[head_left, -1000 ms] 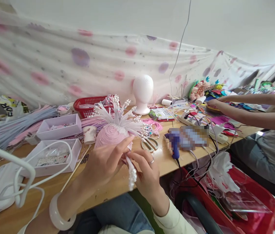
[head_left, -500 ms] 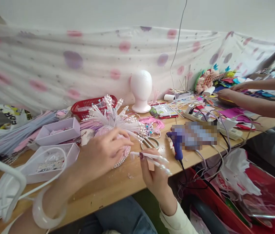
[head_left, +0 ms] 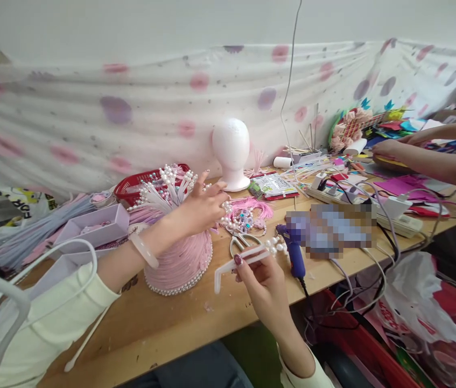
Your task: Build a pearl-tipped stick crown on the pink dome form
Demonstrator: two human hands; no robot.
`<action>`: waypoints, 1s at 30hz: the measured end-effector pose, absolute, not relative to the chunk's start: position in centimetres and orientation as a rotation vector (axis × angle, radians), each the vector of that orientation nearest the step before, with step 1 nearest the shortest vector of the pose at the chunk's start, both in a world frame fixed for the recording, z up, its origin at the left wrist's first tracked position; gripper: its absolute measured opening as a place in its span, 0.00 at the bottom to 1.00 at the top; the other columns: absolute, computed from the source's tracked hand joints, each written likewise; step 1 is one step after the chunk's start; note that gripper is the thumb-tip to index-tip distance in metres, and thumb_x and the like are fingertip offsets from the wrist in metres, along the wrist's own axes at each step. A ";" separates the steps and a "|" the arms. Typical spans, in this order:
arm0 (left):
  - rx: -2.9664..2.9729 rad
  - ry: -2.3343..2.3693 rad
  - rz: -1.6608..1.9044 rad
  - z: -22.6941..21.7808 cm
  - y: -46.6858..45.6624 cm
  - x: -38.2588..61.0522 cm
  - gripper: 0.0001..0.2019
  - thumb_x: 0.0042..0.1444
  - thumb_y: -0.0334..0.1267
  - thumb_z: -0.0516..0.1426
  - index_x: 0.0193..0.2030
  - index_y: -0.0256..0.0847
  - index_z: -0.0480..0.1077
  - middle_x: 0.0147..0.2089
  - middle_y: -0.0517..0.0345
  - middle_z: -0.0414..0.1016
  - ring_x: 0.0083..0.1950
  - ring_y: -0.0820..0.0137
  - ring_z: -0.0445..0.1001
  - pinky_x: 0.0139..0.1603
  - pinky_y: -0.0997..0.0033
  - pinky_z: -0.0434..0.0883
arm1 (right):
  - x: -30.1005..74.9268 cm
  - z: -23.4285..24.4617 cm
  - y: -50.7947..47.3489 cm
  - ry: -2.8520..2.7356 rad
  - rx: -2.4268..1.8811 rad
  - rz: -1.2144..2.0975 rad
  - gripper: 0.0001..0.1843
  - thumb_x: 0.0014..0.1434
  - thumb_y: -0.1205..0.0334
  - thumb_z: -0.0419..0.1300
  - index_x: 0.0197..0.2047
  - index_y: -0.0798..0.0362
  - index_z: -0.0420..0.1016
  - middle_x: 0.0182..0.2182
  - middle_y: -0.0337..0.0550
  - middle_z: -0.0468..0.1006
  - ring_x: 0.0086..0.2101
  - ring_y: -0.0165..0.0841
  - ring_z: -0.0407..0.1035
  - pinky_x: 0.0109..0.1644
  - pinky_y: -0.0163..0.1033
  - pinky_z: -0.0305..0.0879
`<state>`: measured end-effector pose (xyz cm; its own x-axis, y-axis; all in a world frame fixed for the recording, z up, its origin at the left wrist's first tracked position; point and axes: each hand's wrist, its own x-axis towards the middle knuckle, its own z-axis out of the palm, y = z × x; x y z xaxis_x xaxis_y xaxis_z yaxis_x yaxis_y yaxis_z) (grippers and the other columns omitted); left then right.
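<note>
Between the thumb and fingers of my right hand (head_left: pixel 266 291) is a small bunch of white pearl stems (head_left: pixel 230 265), with pearls at the right end and the left end bent downward. My left hand (head_left: pixel 205 207) reaches over a pink thread-covered dome (head_left: pixel 179 264) edged with pearls. Its fingers are spread, and I see nothing held in them. White pearl-tipped sprays (head_left: pixel 167 188) fan up from the dome behind my left wrist, which partly hides them. Scissors (head_left: pixel 233 248) lie just beyond my right hand. To its right sits a purple glue gun (head_left: pixel 295 256).
A white foam head (head_left: pixel 231 148) stands at the back, beside a red basket (head_left: pixel 131 186). Lilac boxes (head_left: pixel 94 226) sit at left, near a white lamp arm (head_left: pixel 7 302). Power strips (head_left: pixel 397 218) with cables lie at right. A co-worker's arms (head_left: pixel 425 156) reach in there.
My left hand has moved up and away, over the dome toward the foam head. My right hand still holds the pearl stems, whose bent end now shows more clearly. The view has shifted slightly.
</note>
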<state>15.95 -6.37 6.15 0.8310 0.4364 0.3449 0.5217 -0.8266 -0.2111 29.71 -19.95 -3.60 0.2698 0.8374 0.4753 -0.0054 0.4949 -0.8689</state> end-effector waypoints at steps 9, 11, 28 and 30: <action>-2.742 -0.598 -0.182 9.8 -3.6 15.2 0.06 0.55 0.38 0.63 0.29 0.41 0.77 0.32 0.57 0.77 0.41 0.66 0.70 0.48 0.63 0.57 | 27.8 -1.8 -13.3 -0.983 -0.960 0.862 0.11 0.55 0.56 0.62 0.29 0.52 0.66 0.19 0.33 0.71 0.19 0.26 0.65 0.23 0.32 0.62; -2.748 -0.579 -0.196 9.8 -3.5 15.2 0.07 0.56 0.39 0.63 0.29 0.41 0.77 0.31 0.58 0.76 0.38 0.68 0.69 0.45 0.65 0.57 | 27.2 -2.0 -12.3 -0.970 -1.013 0.829 0.10 0.55 0.56 0.60 0.28 0.51 0.65 0.19 0.33 0.71 0.18 0.27 0.65 0.21 0.33 0.63; -2.746 -0.562 -0.192 10.1 -3.9 15.0 0.09 0.56 0.38 0.59 0.28 0.38 0.78 0.32 0.53 0.76 0.36 0.67 0.69 0.39 0.65 0.56 | 25.0 -3.5 -9.9 -1.101 -1.217 0.458 0.07 0.58 0.58 0.57 0.30 0.51 0.66 0.24 0.37 0.75 0.24 0.31 0.70 0.30 0.36 0.63; -2.727 -0.561 -0.184 10.1 -4.0 15.0 0.10 0.55 0.38 0.59 0.27 0.38 0.77 0.30 0.53 0.75 0.37 0.65 0.69 0.40 0.63 0.56 | 25.2 -3.6 -9.7 -1.157 -1.254 0.375 0.07 0.58 0.59 0.57 0.30 0.51 0.67 0.25 0.38 0.75 0.26 0.32 0.69 0.31 0.37 0.61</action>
<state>14.96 -3.96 10.05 0.9133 0.3582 0.1940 0.4036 -0.8605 -0.3110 25.18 -9.72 -3.62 0.4305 0.7701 0.4708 0.3474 0.3400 -0.8739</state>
